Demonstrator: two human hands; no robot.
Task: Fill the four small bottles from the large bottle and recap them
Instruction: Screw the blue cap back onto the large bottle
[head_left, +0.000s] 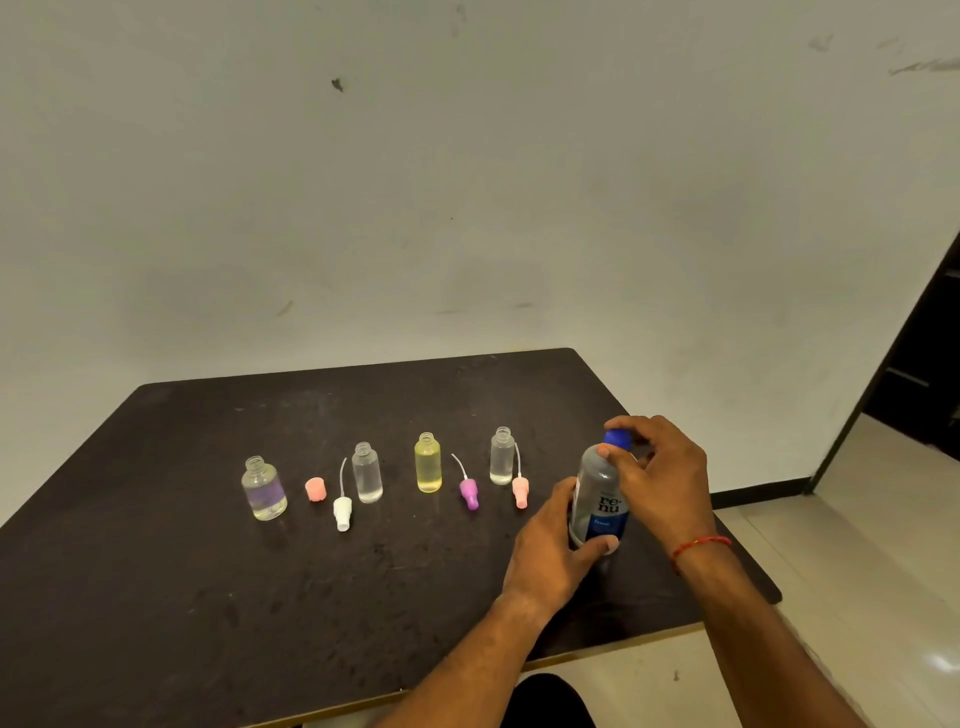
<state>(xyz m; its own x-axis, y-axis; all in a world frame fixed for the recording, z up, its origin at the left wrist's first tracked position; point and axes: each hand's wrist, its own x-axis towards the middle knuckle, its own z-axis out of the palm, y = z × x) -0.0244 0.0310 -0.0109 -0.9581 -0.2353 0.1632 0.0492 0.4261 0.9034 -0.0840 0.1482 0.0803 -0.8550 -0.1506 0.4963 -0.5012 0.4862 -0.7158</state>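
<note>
The large bottle (598, 493), clear with a blue label, stands at the right of the dark table (156, 597). My left hand (550, 551) grips its lower body. My right hand (660, 467) pinches its blue cap (617, 437) from above. Several small bottles stand uncapped in a row to the left: a squat one with a purple band (264, 488), a clear one (367, 472), a yellow one (428, 462) and a clear one (502, 456). Their caps lie beside them: pink cap (315, 489), white sprayer (342, 512), purple sprayer (469, 493), pink sprayer (520, 491).
The table's right and front edges lie close to my arms, with light floor tiles (857, 545) beyond. A pale wall (467, 208) rises behind the table. A dark door frame (914, 364) stands at the far right.
</note>
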